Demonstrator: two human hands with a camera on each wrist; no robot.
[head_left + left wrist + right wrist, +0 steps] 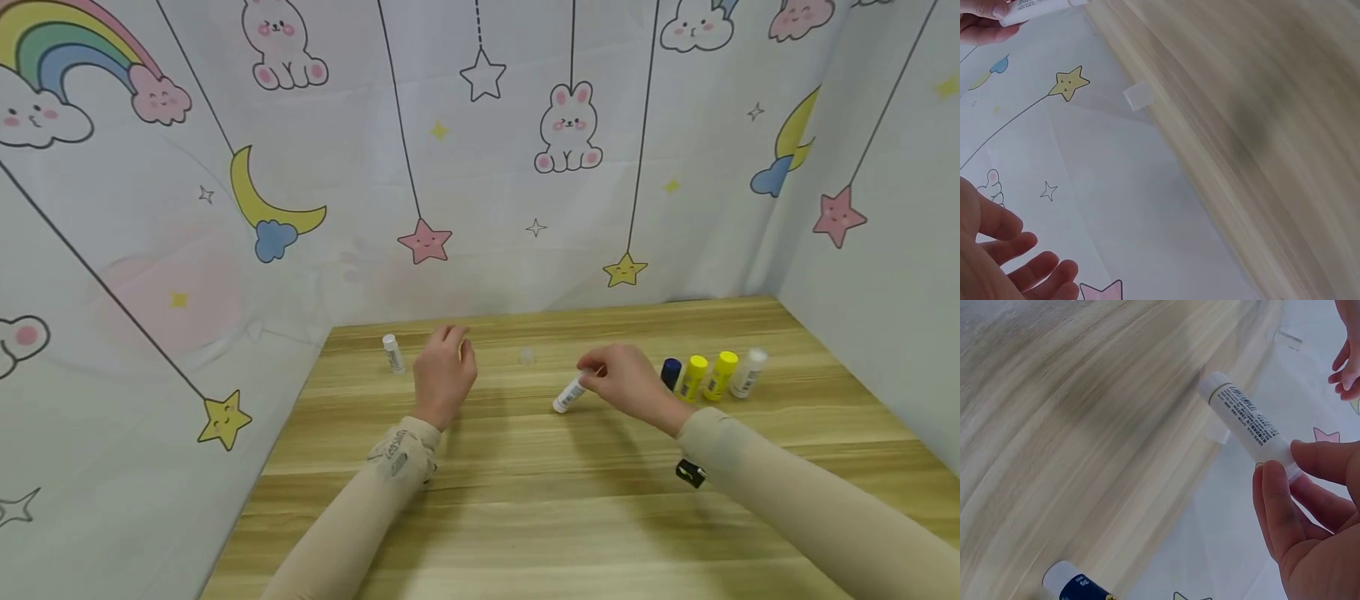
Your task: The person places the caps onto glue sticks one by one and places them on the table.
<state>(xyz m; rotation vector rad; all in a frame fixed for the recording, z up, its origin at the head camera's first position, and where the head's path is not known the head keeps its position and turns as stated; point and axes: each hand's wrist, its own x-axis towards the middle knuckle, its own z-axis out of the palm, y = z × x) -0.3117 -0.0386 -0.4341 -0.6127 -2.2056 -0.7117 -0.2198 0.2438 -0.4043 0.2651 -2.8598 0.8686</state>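
My right hand (pixel 626 383) pinches one end of a white glue stick (pixel 1247 422) between thumb and fingers. The stick slants over the wooden table, its far end pointing down and to the left in the head view; printed text covers its side. My left hand (pixel 444 371) hovers with relaxed, slightly bent fingers and nothing in them. A small translucent cap (pixel 527 357) lies on the table between the two hands. Left of my left hand, another white glue stick (pixel 393 354) stands upright.
Beyond my right hand stands a row of glue sticks: a navy one (pixel 671 373), two yellow ones (pixel 721 375) and a white one (pixel 750 372). A small black object (pixel 690 473) lies beside my right sleeve. Patterned cloth (pixel 495 183) hangs around the wooden table (pixel 510 508).
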